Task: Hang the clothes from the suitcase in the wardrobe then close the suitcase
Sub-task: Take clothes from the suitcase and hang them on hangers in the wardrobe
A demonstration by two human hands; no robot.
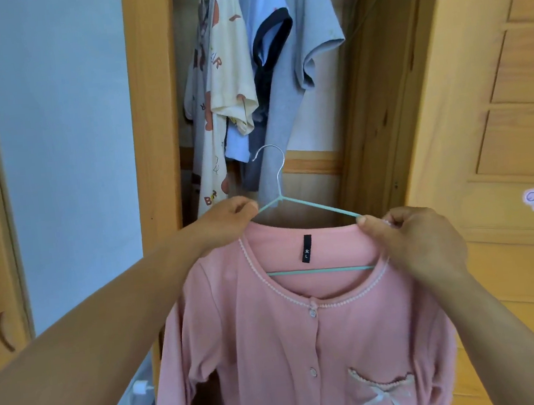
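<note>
A pink buttoned top [293, 338] with a bow pocket hangs in front of me on a mint-green wire hanger [319, 271] with a silver hook. My left hand [228, 221] pinches the top's left shoulder at the hanger's arm. At the right shoulder, my right hand [414, 239] grips the collar and the hanger's other arm. The hook points up, free of any rail, below the open wardrobe [317, 164]. The suitcase is out of view.
Several garments hang inside the wardrobe: a cream printed shirt [231, 61], a light blue shirt with dark trim [266, 21] and a grey one [313, 32]. The wooden wardrobe door [496, 112] stands open at right. A blue wall [63, 124] lies left.
</note>
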